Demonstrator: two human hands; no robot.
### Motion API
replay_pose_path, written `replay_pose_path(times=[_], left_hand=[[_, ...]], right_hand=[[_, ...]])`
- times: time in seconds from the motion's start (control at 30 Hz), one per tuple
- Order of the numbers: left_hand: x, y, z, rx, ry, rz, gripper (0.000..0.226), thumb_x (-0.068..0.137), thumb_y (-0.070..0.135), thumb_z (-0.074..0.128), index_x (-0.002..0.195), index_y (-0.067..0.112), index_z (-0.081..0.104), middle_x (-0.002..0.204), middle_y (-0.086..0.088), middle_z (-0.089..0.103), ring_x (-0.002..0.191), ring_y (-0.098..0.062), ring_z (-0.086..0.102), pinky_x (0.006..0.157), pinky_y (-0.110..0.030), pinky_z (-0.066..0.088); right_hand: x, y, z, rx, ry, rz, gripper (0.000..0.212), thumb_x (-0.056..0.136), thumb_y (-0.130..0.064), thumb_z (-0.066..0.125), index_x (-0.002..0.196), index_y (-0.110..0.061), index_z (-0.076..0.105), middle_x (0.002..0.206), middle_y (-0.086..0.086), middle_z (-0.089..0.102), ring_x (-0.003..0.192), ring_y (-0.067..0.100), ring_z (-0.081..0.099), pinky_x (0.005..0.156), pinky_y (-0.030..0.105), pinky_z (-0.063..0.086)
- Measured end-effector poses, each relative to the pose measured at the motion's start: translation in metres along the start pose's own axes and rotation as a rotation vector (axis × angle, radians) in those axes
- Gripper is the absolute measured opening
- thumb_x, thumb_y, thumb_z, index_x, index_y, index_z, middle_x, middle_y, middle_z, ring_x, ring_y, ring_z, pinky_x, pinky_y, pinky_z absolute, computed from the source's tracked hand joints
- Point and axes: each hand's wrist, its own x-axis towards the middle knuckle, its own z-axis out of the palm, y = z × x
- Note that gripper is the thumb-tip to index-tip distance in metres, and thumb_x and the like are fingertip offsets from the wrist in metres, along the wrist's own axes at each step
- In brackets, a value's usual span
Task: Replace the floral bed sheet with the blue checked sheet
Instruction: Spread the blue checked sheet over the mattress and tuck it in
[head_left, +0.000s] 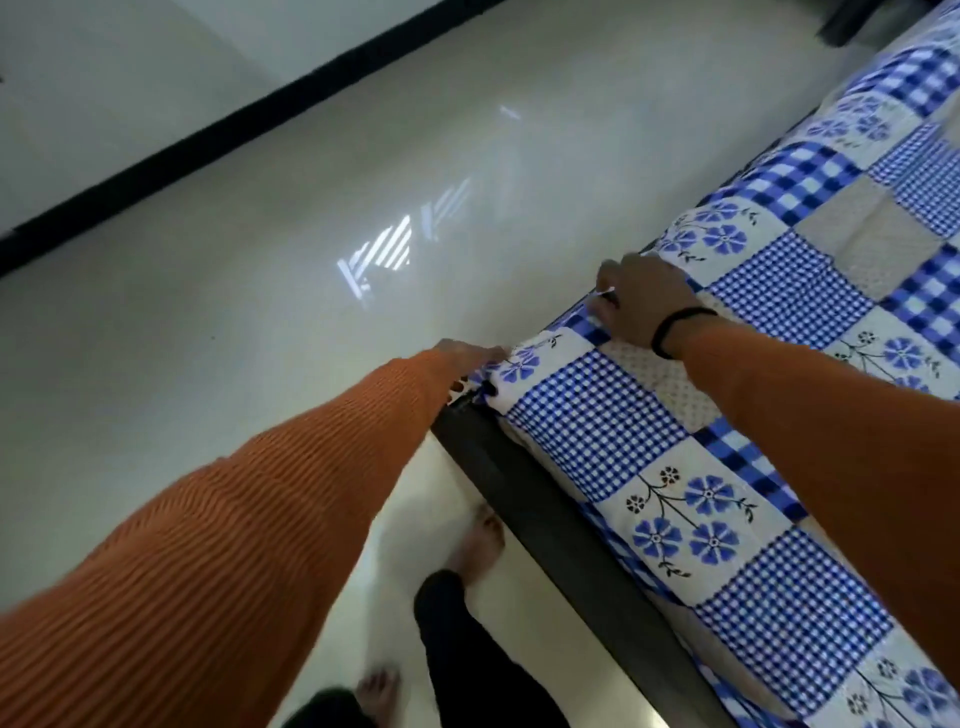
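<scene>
Left hand (470, 353) pinches the blue checked sheet (649, 415) at the bed's near corner; right hand (641, 299) grips its edge farther along.

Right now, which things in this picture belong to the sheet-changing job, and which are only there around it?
Belonging to the job:
- blue checked sheet, spread on the bed
- left hand, at the sheet's corner
- right hand, at the sheet's edge
- dark bed frame

Only around:
- shiny floor
- black wristband
- bare feet

Bedroom (bed (545, 499), tiled floor (311, 182)).
</scene>
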Motion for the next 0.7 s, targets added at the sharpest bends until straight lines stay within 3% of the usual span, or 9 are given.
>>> replay_pose_path(times=[0.13, 0.23, 0.3, 0.37, 0.5, 0.57, 0.63, 0.7], left_hand=[[0.033, -0.01, -0.004, 0.236, 0.234, 0.096, 0.023, 0.08, 0.033, 0.081, 0.099, 0.02, 0.081, 0.103, -0.005, 0.077, 0.099, -0.022, 0.07, 0.084, -0.026, 0.053], [0.045, -0.03, -0.016, 0.197, 0.293, -0.003, 0.029, 0.078, 0.044, 0.08, 0.099, 0.024, 0.078, 0.104, -0.004, 0.075, 0.097, -0.024, 0.069, 0.084, -0.029, 0.053], [0.047, -0.045, -0.013, 0.203, 0.296, -0.052, 0.028, 0.075, 0.054, 0.076, 0.09, 0.031, 0.074, 0.103, -0.001, 0.073, 0.094, -0.025, 0.069, 0.087, -0.03, 0.052], [0.045, -0.046, -0.004, 0.198, 0.333, -0.038, 0.024, 0.073, 0.06, 0.069, 0.079, 0.037, 0.071, 0.094, 0.002, 0.074, 0.088, -0.024, 0.069, 0.092, -0.041, 0.054], [0.007, -0.028, 0.006, 0.364, 0.482, 0.168, 0.025, 0.099, 0.038, 0.053, 0.116, 0.026, 0.065, 0.116, -0.003, 0.065, 0.109, -0.026, 0.058, 0.095, -0.043, 0.047], [-0.021, -0.018, 0.009, 0.383, 0.603, 0.338, 0.024, 0.101, 0.036, 0.05, 0.117, 0.026, 0.064, 0.114, -0.001, 0.062, 0.104, -0.021, 0.056, 0.092, -0.036, 0.041], [-0.039, -0.006, 0.025, 0.213, 0.454, 0.473, 0.021, 0.104, 0.031, 0.049, 0.101, 0.021, 0.067, 0.098, 0.005, 0.067, 0.085, -0.011, 0.057, 0.082, -0.024, 0.038], [-0.039, -0.002, 0.049, 0.033, 0.185, 0.469, 0.029, 0.108, 0.032, 0.042, 0.096, 0.018, 0.064, 0.094, 0.002, 0.065, 0.084, -0.01, 0.056, 0.083, -0.029, 0.045]], right_hand=[[0.058, -0.007, 0.014, 0.066, -0.213, 0.03, 0.042, 0.097, -0.046, 0.058, 0.133, -0.023, 0.057, 0.134, 0.008, 0.061, 0.124, 0.032, 0.056, 0.102, 0.045, 0.047], [0.091, -0.012, 0.025, 0.014, -0.405, -0.033, 0.056, 0.088, -0.053, 0.069, 0.133, -0.022, 0.057, 0.134, 0.008, 0.061, 0.12, 0.032, 0.058, 0.102, 0.044, 0.049], [0.096, -0.018, 0.034, -0.003, -0.487, -0.043, 0.053, 0.086, -0.053, 0.071, 0.127, -0.021, 0.06, 0.132, 0.01, 0.06, 0.116, 0.032, 0.059, 0.099, 0.043, 0.051], [0.096, -0.023, 0.033, -0.029, -0.501, -0.08, 0.044, 0.088, -0.049, 0.068, 0.121, -0.02, 0.061, 0.129, 0.01, 0.06, 0.114, 0.032, 0.059, 0.099, 0.044, 0.051], [0.075, -0.035, 0.02, -0.123, -0.338, -0.236, 0.029, 0.098, -0.037, 0.056, 0.11, -0.012, 0.065, 0.118, 0.015, 0.061, 0.11, 0.036, 0.057, 0.092, 0.043, 0.049], [0.059, -0.04, 0.021, -0.172, -0.316, -0.302, 0.036, 0.102, -0.039, 0.047, 0.106, -0.01, 0.068, 0.112, 0.015, 0.063, 0.104, 0.035, 0.059, 0.085, 0.042, 0.048], [0.044, -0.038, 0.028, -0.15, -0.327, -0.327, 0.044, 0.103, -0.044, 0.038, 0.105, -0.013, 0.07, 0.111, 0.011, 0.066, 0.104, 0.03, 0.061, 0.086, 0.041, 0.05], [0.037, -0.034, 0.036, -0.157, -0.355, -0.341, 0.049, 0.104, -0.047, 0.029, 0.111, -0.019, 0.069, 0.116, 0.005, 0.068, 0.109, 0.025, 0.059, 0.094, 0.042, 0.047]])
